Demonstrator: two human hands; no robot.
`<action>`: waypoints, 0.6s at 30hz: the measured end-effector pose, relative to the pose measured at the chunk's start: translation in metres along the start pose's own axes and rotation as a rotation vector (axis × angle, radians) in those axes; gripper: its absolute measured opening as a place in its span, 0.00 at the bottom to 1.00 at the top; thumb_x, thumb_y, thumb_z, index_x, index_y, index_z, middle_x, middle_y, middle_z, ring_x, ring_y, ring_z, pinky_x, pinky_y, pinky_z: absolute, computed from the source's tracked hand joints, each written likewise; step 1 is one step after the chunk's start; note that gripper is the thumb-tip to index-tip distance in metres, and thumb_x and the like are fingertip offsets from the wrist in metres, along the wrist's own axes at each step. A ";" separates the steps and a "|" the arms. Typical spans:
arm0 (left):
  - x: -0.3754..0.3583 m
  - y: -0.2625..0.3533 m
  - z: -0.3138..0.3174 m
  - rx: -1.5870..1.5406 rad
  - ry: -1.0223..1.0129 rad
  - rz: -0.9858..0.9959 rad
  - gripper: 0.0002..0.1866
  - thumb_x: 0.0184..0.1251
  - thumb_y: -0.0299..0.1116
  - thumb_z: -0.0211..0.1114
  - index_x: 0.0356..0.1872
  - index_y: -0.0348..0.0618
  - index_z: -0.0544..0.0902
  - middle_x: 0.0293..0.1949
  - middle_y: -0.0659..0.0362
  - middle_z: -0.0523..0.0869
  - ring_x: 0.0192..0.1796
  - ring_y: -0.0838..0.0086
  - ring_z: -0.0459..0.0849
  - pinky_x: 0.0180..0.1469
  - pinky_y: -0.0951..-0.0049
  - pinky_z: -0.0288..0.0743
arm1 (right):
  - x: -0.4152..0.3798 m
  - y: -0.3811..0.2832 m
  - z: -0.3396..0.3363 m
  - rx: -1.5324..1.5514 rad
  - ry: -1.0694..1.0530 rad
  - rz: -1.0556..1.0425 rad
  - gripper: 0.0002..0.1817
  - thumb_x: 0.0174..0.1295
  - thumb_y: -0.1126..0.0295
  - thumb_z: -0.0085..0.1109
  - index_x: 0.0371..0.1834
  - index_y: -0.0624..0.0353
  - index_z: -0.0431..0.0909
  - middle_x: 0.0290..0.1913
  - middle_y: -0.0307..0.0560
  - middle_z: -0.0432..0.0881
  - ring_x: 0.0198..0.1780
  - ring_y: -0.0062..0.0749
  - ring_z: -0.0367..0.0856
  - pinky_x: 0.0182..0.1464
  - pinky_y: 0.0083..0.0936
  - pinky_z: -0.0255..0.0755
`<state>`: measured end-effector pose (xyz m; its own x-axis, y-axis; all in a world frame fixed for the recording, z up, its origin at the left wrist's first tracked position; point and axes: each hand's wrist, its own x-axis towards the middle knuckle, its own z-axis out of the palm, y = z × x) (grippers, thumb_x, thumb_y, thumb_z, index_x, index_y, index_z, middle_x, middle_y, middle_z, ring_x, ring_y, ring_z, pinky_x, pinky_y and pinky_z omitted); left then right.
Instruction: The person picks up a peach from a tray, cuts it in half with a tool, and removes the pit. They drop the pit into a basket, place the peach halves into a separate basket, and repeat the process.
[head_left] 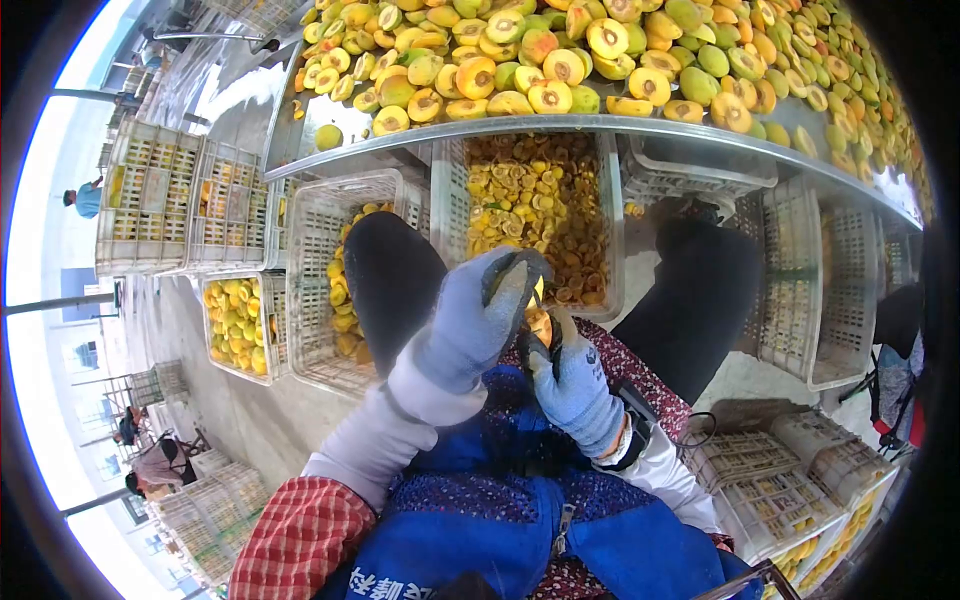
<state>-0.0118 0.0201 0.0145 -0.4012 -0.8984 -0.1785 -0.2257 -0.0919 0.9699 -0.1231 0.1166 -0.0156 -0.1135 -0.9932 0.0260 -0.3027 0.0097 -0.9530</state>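
Note:
My left hand, in a grey-blue work glove with darker fingertips, is closed just above my right hand. A bright yellow sliver shows at its fingertips; what it grips is mostly hidden. My right hand, in a light blue glove, pinches an orange-yellow piece of peach between thumb and fingers. Both hands meet over my lap, almost touching at the fruit. Beyond them, between my knees, a crate holds yellow fruit scraps and brown pits.
Across the front runs a metal table heaped with halved peaches. A crate of peaches stands by my left knee, another farther left. Stacked crates rise at left, and more at right. A distant person is at far left.

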 end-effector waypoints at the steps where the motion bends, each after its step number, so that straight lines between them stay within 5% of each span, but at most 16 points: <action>1: -0.002 0.001 0.003 0.002 -0.005 0.000 0.11 0.65 0.30 0.55 0.40 0.32 0.79 0.31 0.58 0.82 0.35 0.81 0.77 0.38 0.80 0.71 | 0.000 0.002 0.000 0.007 0.001 0.004 0.26 0.51 0.69 0.56 0.54 0.67 0.64 0.32 0.65 0.76 0.33 0.59 0.78 0.33 0.41 0.72; 10: -0.006 0.004 0.012 -0.062 0.104 0.208 0.12 0.64 0.30 0.55 0.41 0.30 0.78 0.33 0.55 0.82 0.35 0.80 0.77 0.37 0.80 0.71 | -0.002 -0.001 -0.005 -0.027 0.014 -0.011 0.27 0.51 0.67 0.56 0.54 0.67 0.64 0.33 0.65 0.75 0.32 0.59 0.77 0.33 0.42 0.71; 16: 0.001 0.010 0.003 0.134 -0.076 -0.057 0.09 0.64 0.30 0.56 0.39 0.36 0.80 0.27 0.58 0.82 0.29 0.82 0.76 0.34 0.79 0.71 | -0.012 0.005 0.000 0.049 0.000 -0.038 0.26 0.55 0.67 0.54 0.55 0.69 0.63 0.35 0.64 0.76 0.33 0.56 0.77 0.36 0.39 0.72; 18: 0.001 0.016 0.005 0.125 -0.165 -0.074 0.10 0.67 0.27 0.53 0.40 0.29 0.79 0.34 0.57 0.83 0.35 0.81 0.77 0.39 0.81 0.71 | -0.025 0.018 0.010 0.068 0.038 -0.065 0.25 0.56 0.68 0.53 0.56 0.69 0.62 0.35 0.63 0.76 0.33 0.54 0.77 0.37 0.39 0.71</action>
<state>-0.0198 0.0197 0.0287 -0.5170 -0.8078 -0.2829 -0.3641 -0.0915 0.9268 -0.1159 0.1405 -0.0363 -0.1321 -0.9863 0.0990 -0.2457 -0.0642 -0.9672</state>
